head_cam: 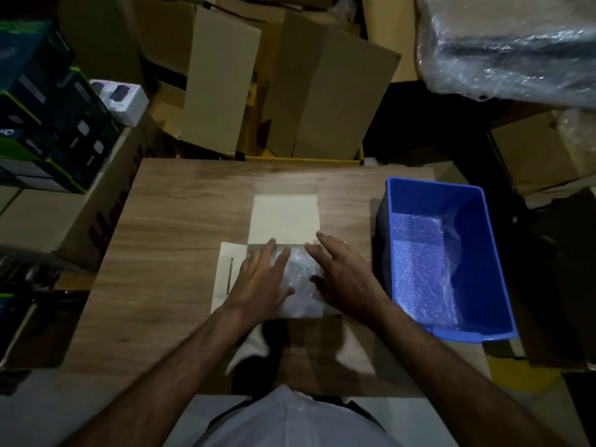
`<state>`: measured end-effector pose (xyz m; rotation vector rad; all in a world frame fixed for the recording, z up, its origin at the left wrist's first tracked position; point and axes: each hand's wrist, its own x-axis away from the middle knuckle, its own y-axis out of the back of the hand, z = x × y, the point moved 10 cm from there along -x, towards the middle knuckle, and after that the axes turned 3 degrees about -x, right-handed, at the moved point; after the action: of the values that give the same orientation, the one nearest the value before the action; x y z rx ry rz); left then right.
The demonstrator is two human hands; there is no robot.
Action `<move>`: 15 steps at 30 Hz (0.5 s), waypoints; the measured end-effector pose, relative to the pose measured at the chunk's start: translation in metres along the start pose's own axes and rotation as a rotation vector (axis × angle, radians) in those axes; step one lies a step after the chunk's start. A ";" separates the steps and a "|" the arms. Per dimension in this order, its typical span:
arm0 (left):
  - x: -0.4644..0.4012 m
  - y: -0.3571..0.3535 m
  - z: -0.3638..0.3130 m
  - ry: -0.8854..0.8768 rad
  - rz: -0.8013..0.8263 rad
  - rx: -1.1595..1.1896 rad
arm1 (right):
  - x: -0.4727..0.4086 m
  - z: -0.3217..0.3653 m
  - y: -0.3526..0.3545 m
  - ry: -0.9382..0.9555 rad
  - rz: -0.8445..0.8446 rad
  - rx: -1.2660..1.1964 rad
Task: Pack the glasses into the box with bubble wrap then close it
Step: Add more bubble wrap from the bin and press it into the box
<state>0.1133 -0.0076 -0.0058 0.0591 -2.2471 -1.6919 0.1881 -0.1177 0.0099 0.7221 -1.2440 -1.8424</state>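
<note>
A small white cardboard box (284,217) lies open in the middle of the wooden table, its lid folded away from me and a side flap (229,272) spread to the left. Bubble wrap (301,279) fills the box's body; the glasses are hidden under it. My left hand (263,279) rests flat on the left part of the wrap, fingers straight. My right hand (342,272) lies on the right part, fingers spread and nearly straight.
A blue plastic bin (477,253) with more bubble wrap (422,269) inside stands on the table to the right. Brown cartons (280,91) stand behind the table (167,240); stacked dark product boxes (48,117) sit at the left. A plastic-wrapped bundle (509,43) is top right.
</note>
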 end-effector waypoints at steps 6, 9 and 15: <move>-0.020 0.010 -0.075 -0.183 -0.182 0.067 | 0.056 -0.060 0.051 -0.153 -0.194 -0.010; -0.035 0.007 -0.128 -0.305 -0.219 0.059 | 0.093 -0.110 0.066 -0.263 -0.231 0.002; -0.072 -0.024 -0.215 -0.428 -0.197 -0.001 | 0.140 -0.196 0.045 -0.394 0.033 0.028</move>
<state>0.2383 -0.1975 0.0072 -0.0941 -2.6202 -1.9601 0.2823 -0.3410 -0.0226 0.3571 -1.5201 -2.0049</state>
